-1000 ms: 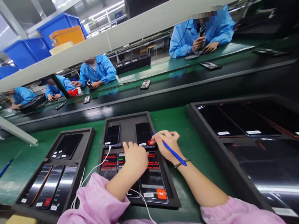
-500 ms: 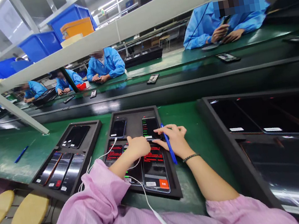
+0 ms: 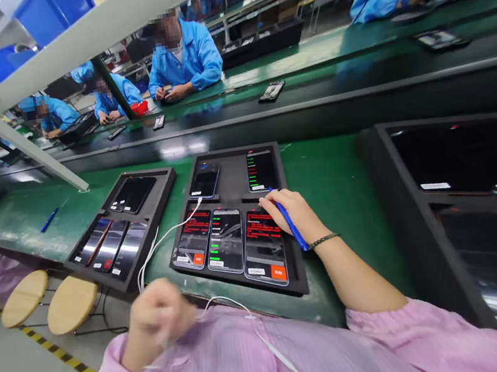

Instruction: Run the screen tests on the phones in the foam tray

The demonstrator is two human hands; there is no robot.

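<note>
Holding a blue pen [image 3: 292, 227] pinched in its fingers, the right hand [image 3: 295, 215] rests at the right edge of the middle tray [image 3: 229, 183], fingertips touching the top corner of the lit phone [image 3: 264, 247] in the front-right slot. That phone shows red text and an orange button near its lower end; beside it lie a phone with green text [image 3: 225, 240] and another with red text [image 3: 193, 239], all three flat in the tray's front row. In the back row a dark phone [image 3: 205, 182] lies at the left and one with green lines [image 3: 261, 171] at the right.

The left hand [image 3: 158, 315] is drawn back off the desk [image 3: 333, 178], close to the pink sleeve, fingers curled shut around a white cable [image 3: 162, 241] — the cable runs from that fist up onto the tray toward the front-left phone. It is blurred, so the exact grip cannot be told.

By the look of it, the step in hand is checking the screens one after another, with the cable pulled clear of a phone. A next move would call for a light, exact tap on the small orange button without nudging the phone in its slot, and for keeping the loose cable from dragging across the screens. A second tray [image 3: 121, 223] sits toward the desk's left edge, a large one [image 3: 466, 175] at the right.
</note>
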